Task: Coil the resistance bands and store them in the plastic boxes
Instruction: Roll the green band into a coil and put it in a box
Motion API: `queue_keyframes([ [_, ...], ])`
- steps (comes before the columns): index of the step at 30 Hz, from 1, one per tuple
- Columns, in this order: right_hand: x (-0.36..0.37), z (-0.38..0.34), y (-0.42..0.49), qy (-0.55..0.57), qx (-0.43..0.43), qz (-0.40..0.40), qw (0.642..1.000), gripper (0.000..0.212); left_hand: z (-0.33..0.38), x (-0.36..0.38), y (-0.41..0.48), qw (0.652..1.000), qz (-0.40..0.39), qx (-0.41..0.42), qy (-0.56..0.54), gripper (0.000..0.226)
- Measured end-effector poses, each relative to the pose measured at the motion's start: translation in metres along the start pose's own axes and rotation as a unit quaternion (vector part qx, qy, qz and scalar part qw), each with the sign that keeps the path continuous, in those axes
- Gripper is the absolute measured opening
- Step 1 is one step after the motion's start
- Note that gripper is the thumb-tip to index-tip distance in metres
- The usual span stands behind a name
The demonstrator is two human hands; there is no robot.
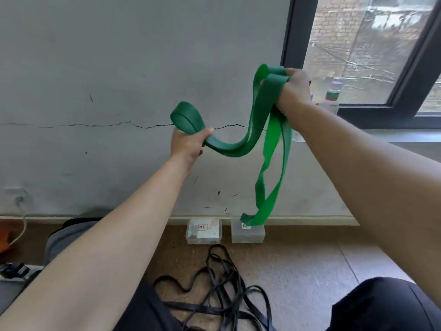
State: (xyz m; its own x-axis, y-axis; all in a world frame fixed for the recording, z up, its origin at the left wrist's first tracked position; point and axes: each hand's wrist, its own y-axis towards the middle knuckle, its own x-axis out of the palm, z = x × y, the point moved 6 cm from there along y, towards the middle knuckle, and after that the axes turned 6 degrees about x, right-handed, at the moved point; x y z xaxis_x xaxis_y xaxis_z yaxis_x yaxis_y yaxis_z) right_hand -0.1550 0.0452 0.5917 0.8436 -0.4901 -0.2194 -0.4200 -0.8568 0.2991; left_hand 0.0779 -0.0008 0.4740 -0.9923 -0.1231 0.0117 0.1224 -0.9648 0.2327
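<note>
While the left hand (188, 145) grips the started roll of the green resistance band (273, 144) and the right hand (294, 89) clutches its gathered loops higher up, the tail dangling over the plastic boxes (204, 232) by the wall, each wrap is probably best fed flat, untwisted and lightly taut.

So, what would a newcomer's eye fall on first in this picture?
The bright green band, held up at the centre: the left hand grips its rolled end, the right hand grips the gathered loops higher up. Below, black bands lie tangled on the floor, and two clear boxes stand by the wall.
</note>
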Motion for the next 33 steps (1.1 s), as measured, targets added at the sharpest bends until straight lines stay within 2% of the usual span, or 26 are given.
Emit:
queue_keyframes([
  [3, 0.0, 0.044, 0.006, -0.101, 0.045, -0.042, 0.993, 0.016, -0.006, -0.004, 0.002, 1.0, 0.008, 0.005, 0.016, 0.024],
  [8, 0.002, 0.157, 0.01, -0.3, 0.121, -0.111, 0.94, 0.015, -0.045, -0.01, 0.004, 0.998, 0.015, -0.014, 0.064, 0.02],
  [12, 0.004, 0.239, 0.002, -0.364, 0.172, -0.171, 0.899, 0.028, -0.073, -0.014, 0.007, 0.995, 0.049, 0.003, 0.091, 0.039],
  [13, 0.007, 0.257, -0.001, -0.407, 0.19, -0.21, 0.868, 0.038, -0.077, -0.013, 0.009, 0.995, 0.046, 0.006, 0.085, 0.04],
  [14, 0.01, 0.273, -0.007, -0.465, 0.206, -0.26, 0.821, 0.055, -0.081, -0.012, 0.011, 0.996, 0.042, 0.004, 0.074, 0.039],
  [16, 0.022, 0.298, -0.023, -0.533, 0.22, -0.372, 0.728, 0.101, -0.09, -0.007, 0.015, 0.999, 0.025, -0.019, 0.042, 0.035],
  [17, 0.031, 0.303, -0.032, -0.519, 0.223, -0.414, 0.714, 0.118, -0.096, -0.004, 0.014, 0.999, 0.015, -0.038, 0.027, 0.032],
  [18, 0.043, 0.304, -0.038, -0.479, 0.22, -0.442, 0.726, 0.127, -0.104, 0.0, 0.013, 0.998, 0.003, -0.059, 0.015, 0.03],
  [19, 0.056, 0.3, -0.042, -0.423, 0.213, -0.451, 0.756, 0.128, -0.112, 0.006, 0.009, 0.997, -0.013, -0.08, 0.008, 0.029],
  [21, 0.086, 0.283, -0.047, -0.296, 0.186, -0.432, 0.831, 0.115, -0.129, 0.019, -0.004, 0.992, -0.046, -0.114, 0.008, 0.03],
  [23, 0.115, 0.262, -0.052, -0.185, 0.15, -0.413, 0.879, 0.096, -0.14, 0.032, -0.014, 0.989, -0.067, -0.135, 0.005, 0.03],
  [25, 0.138, 0.245, -0.057, -0.127, 0.098, -0.406, 0.9, 0.067, -0.142, 0.039, -0.018, 0.987, -0.081, -0.139, -0.011, 0.028],
  [27, 0.149, 0.238, -0.06, -0.12, 0.059, -0.374, 0.918, 0.044, -0.141, 0.038, -0.015, 0.987, -0.082, -0.134, -0.019, 0.028],
  [30, 0.154, 0.242, -0.06, -0.124, 0.032, -0.341, 0.931, 0.043, -0.149, 0.026, -0.011, 0.987, -0.08, -0.14, -0.021, 0.032],
  [33, 0.154, 0.247, -0.06, -0.144, -0.004, -0.333, 0.932, 0.025, -0.155, 0.019, -0.01, 0.986, -0.078, -0.148, -0.012, 0.045],
])
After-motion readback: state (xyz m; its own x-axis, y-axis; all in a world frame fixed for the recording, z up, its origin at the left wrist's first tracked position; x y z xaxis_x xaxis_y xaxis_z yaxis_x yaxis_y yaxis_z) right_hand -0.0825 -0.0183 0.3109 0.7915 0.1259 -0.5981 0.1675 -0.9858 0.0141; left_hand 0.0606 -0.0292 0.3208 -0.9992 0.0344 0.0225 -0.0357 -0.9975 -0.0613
